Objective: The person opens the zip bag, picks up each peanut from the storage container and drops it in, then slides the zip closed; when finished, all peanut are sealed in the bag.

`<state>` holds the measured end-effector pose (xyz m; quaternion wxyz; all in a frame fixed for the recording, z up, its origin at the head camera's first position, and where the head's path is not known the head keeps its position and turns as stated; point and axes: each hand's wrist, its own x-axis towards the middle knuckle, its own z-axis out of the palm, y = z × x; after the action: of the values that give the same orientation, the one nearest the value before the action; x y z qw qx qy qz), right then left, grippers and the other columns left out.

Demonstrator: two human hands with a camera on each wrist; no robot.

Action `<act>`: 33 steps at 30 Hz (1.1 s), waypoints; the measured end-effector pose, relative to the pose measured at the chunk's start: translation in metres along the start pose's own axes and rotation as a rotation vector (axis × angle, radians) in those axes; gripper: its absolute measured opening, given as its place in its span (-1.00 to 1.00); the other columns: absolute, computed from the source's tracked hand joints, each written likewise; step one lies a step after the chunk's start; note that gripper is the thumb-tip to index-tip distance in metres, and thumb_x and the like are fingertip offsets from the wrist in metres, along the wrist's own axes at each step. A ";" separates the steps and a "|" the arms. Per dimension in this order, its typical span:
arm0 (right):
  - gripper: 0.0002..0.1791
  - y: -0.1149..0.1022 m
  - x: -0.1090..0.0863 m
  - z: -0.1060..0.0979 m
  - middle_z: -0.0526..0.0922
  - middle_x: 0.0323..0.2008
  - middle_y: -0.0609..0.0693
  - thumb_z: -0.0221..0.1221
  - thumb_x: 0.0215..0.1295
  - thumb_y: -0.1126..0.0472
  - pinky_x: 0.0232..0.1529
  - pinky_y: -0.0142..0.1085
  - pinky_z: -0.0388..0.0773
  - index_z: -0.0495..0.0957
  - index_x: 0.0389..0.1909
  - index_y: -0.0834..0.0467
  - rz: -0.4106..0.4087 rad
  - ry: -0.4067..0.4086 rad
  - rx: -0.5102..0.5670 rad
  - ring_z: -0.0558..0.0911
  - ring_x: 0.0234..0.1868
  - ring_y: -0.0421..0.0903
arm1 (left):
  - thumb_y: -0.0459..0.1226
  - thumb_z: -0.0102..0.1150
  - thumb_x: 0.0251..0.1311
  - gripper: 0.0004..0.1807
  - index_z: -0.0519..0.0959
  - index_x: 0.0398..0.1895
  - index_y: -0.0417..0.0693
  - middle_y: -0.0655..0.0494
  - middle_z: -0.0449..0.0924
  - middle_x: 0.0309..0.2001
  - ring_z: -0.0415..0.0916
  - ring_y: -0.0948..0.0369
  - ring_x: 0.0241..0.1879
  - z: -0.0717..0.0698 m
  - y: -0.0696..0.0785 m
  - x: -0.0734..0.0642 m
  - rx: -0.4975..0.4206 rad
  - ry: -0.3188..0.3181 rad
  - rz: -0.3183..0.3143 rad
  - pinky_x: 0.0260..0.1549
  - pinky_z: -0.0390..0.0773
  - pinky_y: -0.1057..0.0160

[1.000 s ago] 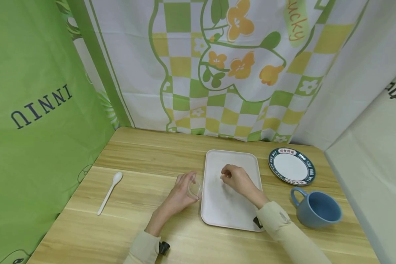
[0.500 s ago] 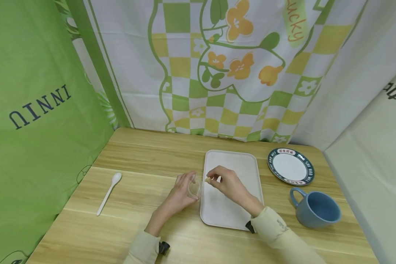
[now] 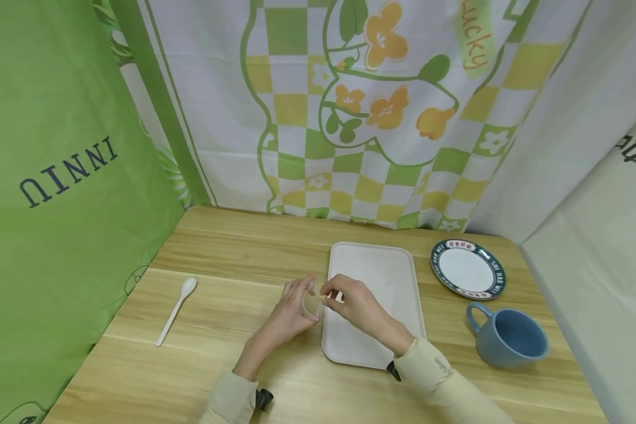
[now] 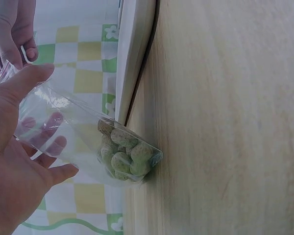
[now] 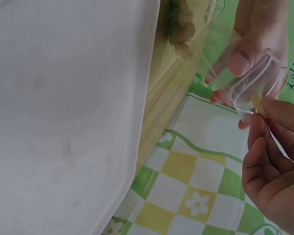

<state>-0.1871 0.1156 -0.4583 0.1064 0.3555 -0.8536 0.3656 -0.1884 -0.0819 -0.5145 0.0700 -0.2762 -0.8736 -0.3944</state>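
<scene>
My left hand (image 3: pixel 283 312) holds up a clear zip bag (image 4: pixel 81 125), its fingers spread around the upper part near the mouth. Unshelled peanuts (image 4: pixel 125 156) fill the bottom of the bag, which hangs down beside the tray at the wood table. At the bag's mouth my right hand (image 3: pixel 357 306) pinches a single peanut (image 5: pixel 258 104) between thumb and fingers. In the right wrist view that peanut is right at the zip opening. Under the right forearm lies a pale rectangular tray (image 3: pixel 384 271), with nothing visible on it.
A white spoon (image 3: pixel 177 309) lies on the wooden table (image 3: pixel 244 253) to the left. Right of the tray are a green-rimmed plate (image 3: pixel 467 269) and a blue mug (image 3: pixel 509 338). Printed cloths (image 3: pixel 302 147) hang around the table's back and sides.
My right hand has moved left from over the tray to the bag's mouth, bringing the peanut along. The left hand and the bag have stayed almost in place.
</scene>
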 end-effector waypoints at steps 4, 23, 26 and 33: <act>-0.81 -0.002 0.000 0.004 0.63 -0.34 -0.06 0.33 0.09 0.42 -0.37 -0.40 0.54 0.61 -0.27 0.19 -0.016 -0.001 -0.029 0.60 -0.35 -0.18 | -0.33 0.41 -0.06 -0.15 0.20 0.33 -0.14 -0.04 0.44 0.07 0.26 0.03 0.13 0.001 -0.001 0.000 -0.006 -0.007 -0.012 0.00 0.54 0.05; -0.90 -0.002 -0.003 0.005 0.61 -0.38 -0.12 0.32 0.14 0.37 -0.41 -0.43 0.51 0.65 -0.31 0.17 -0.020 0.056 -0.056 0.58 -0.36 -0.24 | -0.30 0.43 -0.04 -0.16 0.21 0.32 -0.18 0.06 0.42 -0.02 0.26 0.06 0.12 0.000 -0.001 0.000 0.001 0.012 0.017 0.03 0.51 0.06; -0.90 -0.002 -0.004 0.005 0.61 -0.39 -0.12 0.32 0.14 0.38 -0.42 -0.43 0.51 0.65 -0.33 0.17 -0.024 0.089 -0.058 0.58 -0.37 -0.23 | -0.33 0.45 -0.08 -0.14 0.21 0.31 -0.19 0.10 0.41 -0.05 0.27 0.05 0.11 0.000 -0.002 0.000 0.007 0.034 0.028 0.05 0.50 0.04; -0.93 -0.003 -0.006 0.006 0.61 -0.40 -0.12 0.30 0.17 0.36 -0.43 -0.39 0.53 0.65 -0.33 0.17 0.012 0.145 -0.082 0.56 -0.39 -0.26 | -0.32 0.50 -0.13 -0.13 0.24 0.28 -0.22 0.05 0.43 -0.07 0.31 0.04 0.07 0.000 -0.002 0.001 0.008 0.092 0.044 0.00 0.54 0.03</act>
<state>-0.1801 0.1131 -0.4641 0.1802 0.3186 -0.8599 0.3558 -0.1899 -0.0824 -0.5159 0.1199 -0.2766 -0.8647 -0.4017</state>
